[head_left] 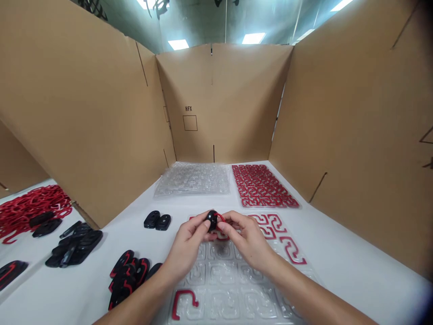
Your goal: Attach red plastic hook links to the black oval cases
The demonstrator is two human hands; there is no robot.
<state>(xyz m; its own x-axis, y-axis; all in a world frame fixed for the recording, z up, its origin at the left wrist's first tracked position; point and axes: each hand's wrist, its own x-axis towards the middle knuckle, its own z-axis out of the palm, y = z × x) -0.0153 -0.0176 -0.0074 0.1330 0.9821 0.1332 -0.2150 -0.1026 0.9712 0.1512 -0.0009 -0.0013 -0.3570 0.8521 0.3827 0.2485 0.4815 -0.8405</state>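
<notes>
Near the middle of the view, my left hand (191,239) is closed round a glossy black oval part (212,219). My right hand (245,237) pinches a thin red strip (220,217) that meets the black part's right side. Both hands are above a clear plastic tray (225,301) with moulded hook-shaped pockets. Red hook-shaped pieces sit in some pockets, including one (182,294) at the front left and one (293,250) at the right. The fingers hide part of the black part and the strip.
Behind are stacked clear trays (192,179) and a tray full of red pieces (262,185). Two black parts (157,220) lie left of the hands, black parts with red strips (125,275) nearer, and more black parts (76,243) and a red pile (34,205) farther left. Cardboard walls (225,104) surround the table.
</notes>
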